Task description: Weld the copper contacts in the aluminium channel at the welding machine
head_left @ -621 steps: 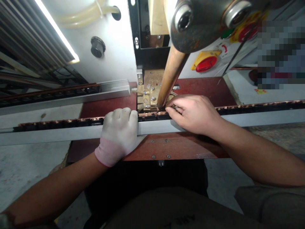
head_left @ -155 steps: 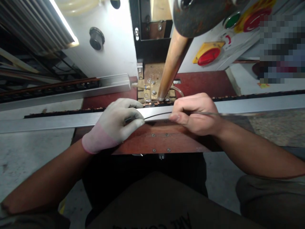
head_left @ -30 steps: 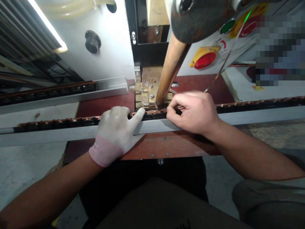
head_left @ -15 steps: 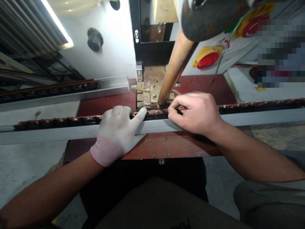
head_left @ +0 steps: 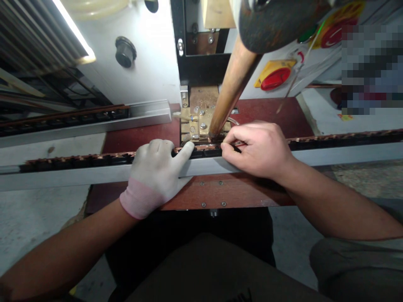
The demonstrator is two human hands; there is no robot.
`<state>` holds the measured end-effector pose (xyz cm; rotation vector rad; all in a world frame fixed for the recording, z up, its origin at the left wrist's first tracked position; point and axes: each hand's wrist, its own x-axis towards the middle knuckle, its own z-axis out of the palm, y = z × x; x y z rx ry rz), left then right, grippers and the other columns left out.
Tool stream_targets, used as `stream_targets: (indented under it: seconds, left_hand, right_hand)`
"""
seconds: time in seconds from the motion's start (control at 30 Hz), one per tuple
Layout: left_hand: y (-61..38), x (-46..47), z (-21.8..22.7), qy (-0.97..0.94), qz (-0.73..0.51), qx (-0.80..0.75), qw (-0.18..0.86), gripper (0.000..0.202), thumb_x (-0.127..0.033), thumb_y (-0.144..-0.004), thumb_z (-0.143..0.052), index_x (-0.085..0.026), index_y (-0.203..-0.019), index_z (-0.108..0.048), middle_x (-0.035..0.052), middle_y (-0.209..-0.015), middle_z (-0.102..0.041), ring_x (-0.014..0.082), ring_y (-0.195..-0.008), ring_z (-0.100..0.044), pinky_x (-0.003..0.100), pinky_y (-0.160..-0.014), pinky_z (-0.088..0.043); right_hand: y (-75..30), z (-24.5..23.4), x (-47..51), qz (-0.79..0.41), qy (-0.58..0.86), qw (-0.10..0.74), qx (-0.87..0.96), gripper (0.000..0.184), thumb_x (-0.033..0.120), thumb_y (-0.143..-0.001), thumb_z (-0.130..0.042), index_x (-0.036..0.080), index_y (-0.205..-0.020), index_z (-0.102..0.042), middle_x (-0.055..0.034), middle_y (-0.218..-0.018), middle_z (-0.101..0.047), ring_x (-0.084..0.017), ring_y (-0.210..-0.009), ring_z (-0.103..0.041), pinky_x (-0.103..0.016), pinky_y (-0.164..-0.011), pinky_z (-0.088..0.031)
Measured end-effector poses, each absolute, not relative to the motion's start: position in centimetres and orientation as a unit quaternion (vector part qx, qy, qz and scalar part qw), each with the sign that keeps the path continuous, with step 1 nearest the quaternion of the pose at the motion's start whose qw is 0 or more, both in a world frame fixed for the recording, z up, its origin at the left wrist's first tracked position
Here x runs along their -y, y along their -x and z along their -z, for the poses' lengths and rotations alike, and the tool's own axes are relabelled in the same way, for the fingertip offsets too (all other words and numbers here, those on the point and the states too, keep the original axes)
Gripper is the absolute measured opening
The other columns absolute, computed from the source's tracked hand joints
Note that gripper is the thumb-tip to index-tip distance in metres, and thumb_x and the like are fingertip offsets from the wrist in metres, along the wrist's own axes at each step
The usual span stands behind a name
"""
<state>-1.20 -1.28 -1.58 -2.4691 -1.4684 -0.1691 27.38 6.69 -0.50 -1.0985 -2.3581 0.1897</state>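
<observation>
My left hand, in a white glove with a pink cuff, is closed over a long aluminium rail. Its fingers curl over the far side and its thumb rests on top. Inside the rail runs a black strip edged with copper-coloured pieces. My bare right hand is closed in a pinch at the strip, thumb and forefinger together on a thin rod, mostly hidden by the fingers. Between the hands, a round copper-coloured bar slants down, its lower end close to the strip, in front of a brass block with screws and hoses.
A second rail with a similar strip lies at back left. The machine carries a black knob and a red switch on yellow. A brown board supports the front rail. A thin blurred stick crosses the panel at right.
Both hands and the rail hold nearly the same place. The thin blurred stick at right has shifted slightly and looks brighter, with a green glint near its upper end.
</observation>
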Motion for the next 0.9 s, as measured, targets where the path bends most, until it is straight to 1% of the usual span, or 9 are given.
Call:
stream_targets:
  seconds: [0.1,0.2,0.3,0.4,0.5,0.57,0.73,0.9]
  left_hand:
    - [1.2,1.3,1.7,0.846,0.065,0.51,0.14,0.073,-0.071,-0.104,-0.08,-0.02,-0.157,-0.077,0.0166,-0.107,-0.076,0.0402,-0.1,-0.069,0.049,-0.079,-0.05]
    - [1.1,1.3,1.6,0.841,0.068,0.518,0.143,0.069,-0.07,-0.105,-0.077,-0.014,-0.145,-0.078,0.0187,-0.107,-0.077,0.0415,-0.101,-0.07,0.052,-0.081,-0.053]
    - [1.0,1.5,1.2,0.83,0.05,0.537,0.143,0.059,-0.07,-0.106,-0.073,-0.016,-0.13,-0.079,0.0206,-0.111,-0.078,0.0424,-0.103,-0.071,0.053,-0.083,-0.054]
    - [1.1,1.6,0.7,0.81,0.031,0.567,0.147,0.058,-0.074,-0.104,-0.074,-0.019,-0.122,-0.078,0.0203,-0.112,-0.078,0.0423,-0.102,-0.072,0.052,-0.082,-0.052]
    - [1.5,1.4,0.6,0.807,0.03,0.574,0.138,0.053,-0.071,-0.104,-0.074,-0.021,-0.12,-0.079,0.0194,-0.112,-0.079,0.0423,-0.102,-0.073,0.052,-0.083,-0.051]
    - [1.9,1.2,0.9,0.817,0.036,0.561,0.13,0.051,-0.069,-0.105,-0.073,-0.02,-0.121,-0.08,0.02,-0.113,-0.08,0.0426,-0.103,-0.074,0.053,-0.084,-0.052]
    - [2.1,1.0,1.9,0.835,0.082,0.524,0.146,0.066,-0.078,-0.108,-0.067,-0.016,-0.125,-0.082,0.0209,-0.11,-0.081,0.0409,-0.102,-0.075,0.053,-0.083,-0.052]
    - [1.5,1.0,1.9,0.838,0.094,0.512,0.161,0.068,-0.08,-0.111,-0.062,-0.016,-0.123,-0.081,0.0207,-0.107,-0.08,0.04,-0.098,-0.073,0.053,-0.081,-0.052]
  right_hand:
    - [-27.4,0.3,-6.7,-0.094,0.401,0.256,0.875,0.019,0.028,-0.096,-0.069,0.033,-0.08,-0.077,0.0006,-0.071,-0.075,-0.023,-0.065,-0.066,-0.04,-0.072,-0.049]
    - [-27.5,0.3,-6.8,-0.089,0.386,0.259,0.881,0.019,0.028,-0.095,-0.068,0.03,-0.08,-0.08,0.0015,-0.067,-0.072,-0.021,-0.063,-0.064,-0.038,-0.07,-0.047]
    - [-27.5,0.5,-7.0,-0.084,0.384,0.252,0.884,0.021,0.029,-0.095,-0.067,0.029,-0.082,-0.083,0.0009,-0.069,-0.074,-0.021,-0.064,-0.065,-0.038,-0.071,-0.048]
    - [-27.5,0.5,-7.0,-0.078,0.381,0.256,0.885,0.022,0.029,-0.096,-0.066,0.029,-0.084,-0.085,-0.0001,-0.071,-0.076,-0.021,-0.066,-0.065,-0.038,-0.071,-0.048]
    - [-27.5,0.6,-7.0,-0.073,0.38,0.26,0.885,0.023,0.029,-0.096,-0.066,0.028,-0.084,-0.086,-0.0005,-0.072,-0.077,-0.021,-0.066,-0.065,-0.038,-0.072,-0.047]
    - [-27.4,0.7,-7.0,-0.067,0.382,0.257,0.885,0.023,0.029,-0.096,-0.065,0.028,-0.084,-0.085,-0.0008,-0.072,-0.077,-0.022,-0.066,-0.065,-0.038,-0.072,-0.047]
    - [-27.6,0.6,-7.0,-0.062,0.392,0.248,0.884,0.022,0.031,-0.096,-0.066,0.028,-0.084,-0.084,-0.0012,-0.07,-0.076,-0.023,-0.068,-0.066,-0.039,-0.071,-0.044]
    - [-27.8,0.5,-7.3,-0.067,0.398,0.246,0.881,0.02,0.031,-0.094,-0.066,0.029,-0.085,-0.084,-0.0016,-0.073,-0.078,-0.025,-0.069,-0.07,-0.04,-0.07,-0.044]
